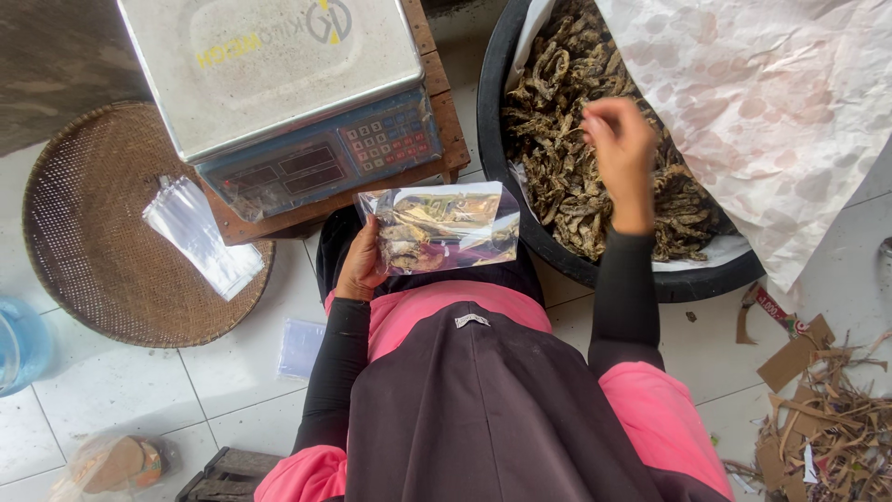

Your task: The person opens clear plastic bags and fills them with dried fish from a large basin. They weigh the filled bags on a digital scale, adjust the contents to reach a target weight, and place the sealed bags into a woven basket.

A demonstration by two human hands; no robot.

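My left hand [360, 265] holds a clear plastic bag [439, 226] partly filled with dried brown fish, just in front of my lap. My right hand [621, 158] hovers over a big black tub [491, 139] full of the same dried fish [567, 167], fingers pinched together; whether a piece is between them I cannot tell. A digital weighing scale [279, 84] with a steel pan stands on a low wooden stand just beyond the bag.
A round woven tray [102, 270] at the left carries a stack of empty clear bags [200, 232]. Crumpled patterned paper [771, 102] covers the tub's right side. Cardboard scraps [818, 418] litter the tiled floor at the right. A blue container [19, 344] sits far left.
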